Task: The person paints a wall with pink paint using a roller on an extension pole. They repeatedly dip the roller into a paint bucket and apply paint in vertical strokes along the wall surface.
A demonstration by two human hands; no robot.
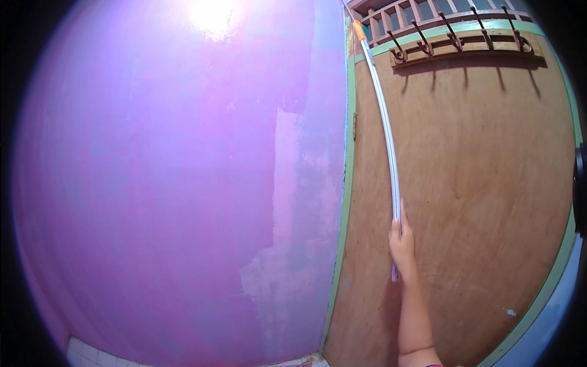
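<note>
My right hand (402, 245) grips a long, pale pole (388, 133) near its lower end, with one finger stretched along the shaft. A short stub of the pole shows below my hand. It rises in front of the brown wooden door (463, 183) and leans slightly left towards its top. There an orange sleeve (359, 30) caps the shaft, close to the upper left corner of the door frame (349, 183). Whatever is fitted beyond the sleeve is mostly cut off by the picture's top edge. My left hand is out of view.
A wooden rack with several hooks (463, 48) juts out at the door's top. Above it runs a slatted wooden vent (399, 17). A purple wall (183, 183) with paler patches fills the left side. White tiles (91, 353) line its foot. A dark object (580, 190) sits at the right rim.
</note>
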